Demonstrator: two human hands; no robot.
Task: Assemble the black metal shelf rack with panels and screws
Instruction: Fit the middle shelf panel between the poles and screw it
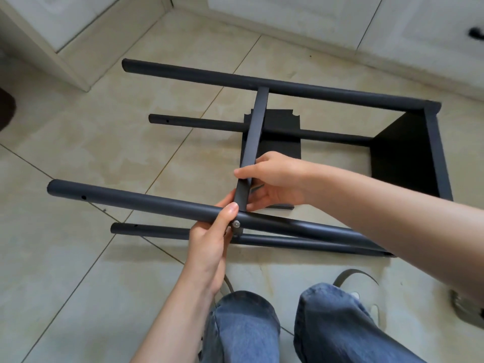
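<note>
The black metal rack (275, 87) lies on its side on the tiled floor, its four round posts running left to right. A fitted end panel (408, 158) closes its right end. A middle panel (255, 132) stands edge-up between the near upper post (136, 200) and the far upper post. My right hand (272, 179) grips the panel's near end, thumb on top. My left hand (214, 239) holds the near upper post at that joint, thumb pressed on the post. A silver screw (237, 224) sits in the post just beside my left fingers.
White cabinet doors (301, 14) line the far side and a cabinet corner (65, 56) stands at the far left. My knees in blue jeans (243, 328) are at the bottom, with a grey strap (348, 273) and a metal object (466, 307) at the right.
</note>
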